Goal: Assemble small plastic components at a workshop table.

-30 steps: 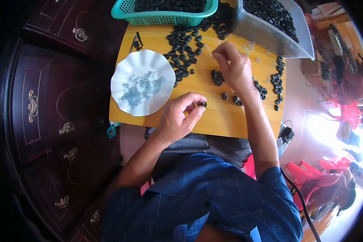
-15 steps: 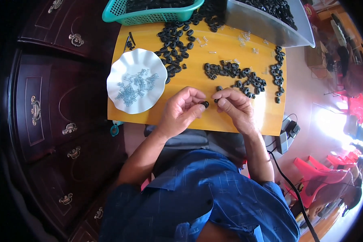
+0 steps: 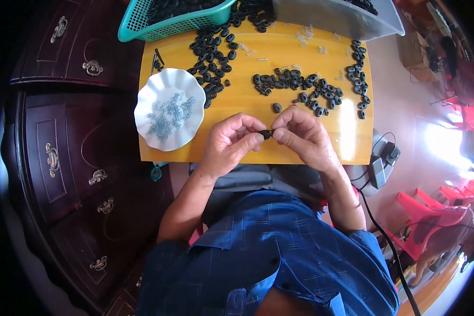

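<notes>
Head view:
- Left hand (image 3: 225,144): grip pinching a black part (image 3: 266,135)
- Right hand (image 3: 306,139): grip pinching the black part's right end
- White plate (image 3: 166,79) of clear pieces (image 3: 168,113), on bench (image 3: 237,102)

I worked in bright light from the right; glare whitened my counter (image 3: 347,138), the cabinet (image 3: 71,163) stayed dim, and fisheye distortion bent the edges.
</notes>
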`<state>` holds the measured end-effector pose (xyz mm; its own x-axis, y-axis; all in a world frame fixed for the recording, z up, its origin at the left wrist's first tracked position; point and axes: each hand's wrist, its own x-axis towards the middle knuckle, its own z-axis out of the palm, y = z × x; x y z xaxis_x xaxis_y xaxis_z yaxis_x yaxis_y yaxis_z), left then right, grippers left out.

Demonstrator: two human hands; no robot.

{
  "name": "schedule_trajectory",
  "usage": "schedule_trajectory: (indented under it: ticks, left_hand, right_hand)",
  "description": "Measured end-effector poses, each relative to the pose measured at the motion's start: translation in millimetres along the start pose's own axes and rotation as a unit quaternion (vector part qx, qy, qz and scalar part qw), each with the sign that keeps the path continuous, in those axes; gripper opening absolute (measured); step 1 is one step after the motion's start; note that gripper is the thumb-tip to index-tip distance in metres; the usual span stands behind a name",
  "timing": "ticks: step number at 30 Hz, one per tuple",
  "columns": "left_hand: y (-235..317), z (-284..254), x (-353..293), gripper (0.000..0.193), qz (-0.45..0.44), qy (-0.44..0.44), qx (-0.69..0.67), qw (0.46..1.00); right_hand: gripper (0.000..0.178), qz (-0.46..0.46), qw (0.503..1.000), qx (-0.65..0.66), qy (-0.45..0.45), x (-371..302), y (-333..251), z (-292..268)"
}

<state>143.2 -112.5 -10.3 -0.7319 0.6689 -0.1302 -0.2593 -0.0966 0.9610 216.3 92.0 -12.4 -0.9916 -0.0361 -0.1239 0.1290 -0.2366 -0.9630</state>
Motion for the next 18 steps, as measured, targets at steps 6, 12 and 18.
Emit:
schedule_trajectory:
  ticks: [6, 12, 18]
  left_hand:
    - [-2, 2, 1, 0.013, -0.005, 0.012, 0.032, 0.999]
    - [-2, 6, 5, 0.013, 0.008, 0.01, 0.032, 0.999]
    - [5, 16, 8, 0.01, 0.011, 0.027, 0.013, 0.999]
  right_hand:
    - [0.008, 0.009, 0.998, -0.066, -0.009, -1, -2, -4]
    - [0.007, -0.017, 0.997, -0.075, -0.007, -1, -3, -5]
    - [0.008, -0.068, 0.992, -0.099, 0.021, 1, -1, -6]
